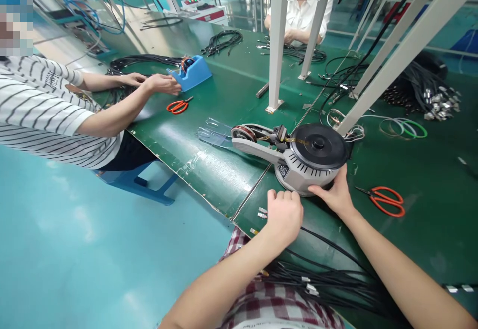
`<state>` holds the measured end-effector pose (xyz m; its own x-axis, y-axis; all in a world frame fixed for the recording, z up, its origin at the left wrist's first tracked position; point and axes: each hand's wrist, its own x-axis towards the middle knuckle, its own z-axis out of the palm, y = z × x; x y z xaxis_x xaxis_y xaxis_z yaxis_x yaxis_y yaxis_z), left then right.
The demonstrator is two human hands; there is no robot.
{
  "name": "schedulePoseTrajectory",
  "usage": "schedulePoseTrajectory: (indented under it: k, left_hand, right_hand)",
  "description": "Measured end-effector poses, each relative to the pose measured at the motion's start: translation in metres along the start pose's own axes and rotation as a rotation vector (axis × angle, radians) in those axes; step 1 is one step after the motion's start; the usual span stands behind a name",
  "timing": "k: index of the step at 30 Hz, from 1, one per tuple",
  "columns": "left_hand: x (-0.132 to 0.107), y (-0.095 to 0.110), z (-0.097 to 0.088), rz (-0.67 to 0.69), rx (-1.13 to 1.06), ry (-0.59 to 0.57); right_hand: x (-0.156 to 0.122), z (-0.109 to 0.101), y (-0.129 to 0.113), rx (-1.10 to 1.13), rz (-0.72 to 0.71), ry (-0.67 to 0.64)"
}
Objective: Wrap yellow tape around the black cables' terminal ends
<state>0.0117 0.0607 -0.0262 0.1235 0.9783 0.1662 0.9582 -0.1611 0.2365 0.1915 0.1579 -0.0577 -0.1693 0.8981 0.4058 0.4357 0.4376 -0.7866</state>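
Note:
My left hand [286,214] is closed in a fist at the table's near edge. A thin black cable [328,243] runs out of it to the right, and small silver connectors [262,213] show on its other side. My right hand [338,192] grips the near right side of a grey tape dispenser [302,172] with a round black top, thumb in front and the other fingers mostly hidden behind. A tape roll [243,134] sits in the dispenser's left arm. More black cables [321,279] lie in a bundle across my lap and the table edge.
Orange-handled scissors [387,201] lie to the right. Light metal posts [278,40] rise from the green table [239,85]. A co-worker's hands [160,84] are by a blue tape holder [196,72] and a second pair of scissors [178,106]. Cable bundles [418,87] lie at the back right.

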Motion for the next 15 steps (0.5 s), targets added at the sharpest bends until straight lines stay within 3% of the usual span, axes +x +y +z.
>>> schedulePoseTrajectory:
  k: [5,10,15]
  left_hand:
    - [0.004,-0.03,-0.014,-0.026,0.037,0.021]
    - [0.006,-0.039,-0.017,-0.066,0.075,0.038]
    - [0.008,-0.044,-0.019,-0.069,0.095,0.058]
  right_hand:
    - [-0.001,0.0,-0.015,-0.022,0.045,-0.029]
    - [-0.008,0.013,-0.033,-0.038,0.124,0.08]
    - [-0.01,0.017,-0.034,-0.064,0.132,0.072]
